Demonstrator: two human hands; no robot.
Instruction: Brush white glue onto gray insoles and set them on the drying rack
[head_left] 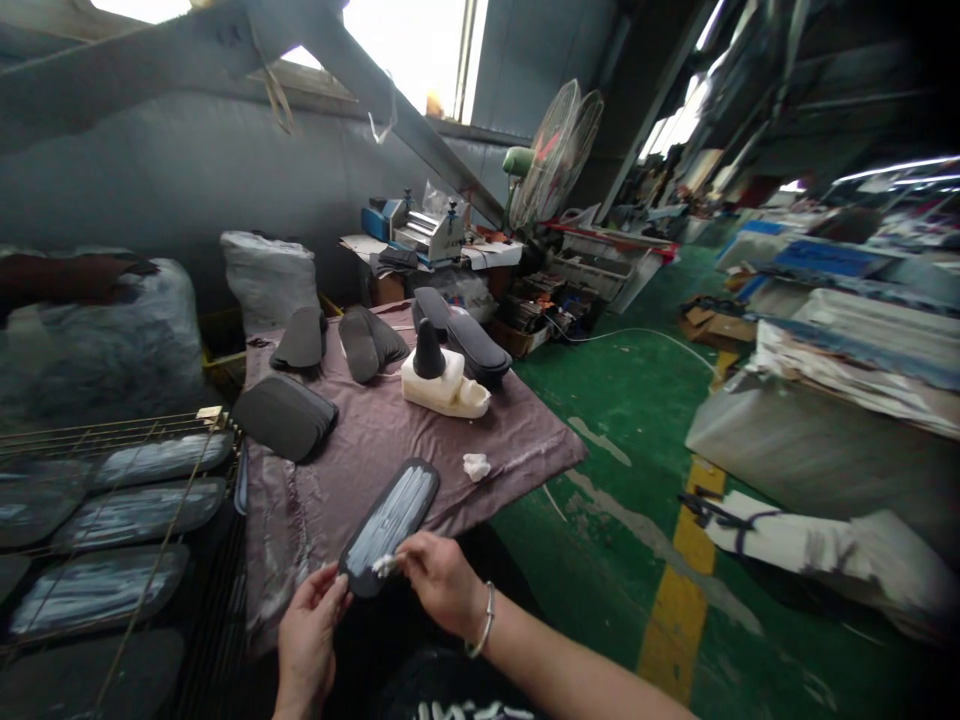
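In the head view, my left hand (313, 625) pinches the lower left edge of a dark, long oval pad (394, 525), thumb on top. Streaks of whitish, wet-looking coating run along the pad's middle. My right hand (442, 580), with a bangle on the wrist, is closed on a small white wad (386, 566) that touches the pad's near end. Beyond the pad, a second white wad (476, 466) lies on the cloth. A cream plastic container (446, 385) with a black cone (429, 350) on it stands farther back.
A mauve cloth (360, 420) covers the table. Fanned dark pads (286, 415) lie on its left, with more stacks behind. At far left, a wire rack (120, 425) carries several white-streaked pads (142, 515). A roller machine (427, 235) and a fan (555, 150) stand behind.
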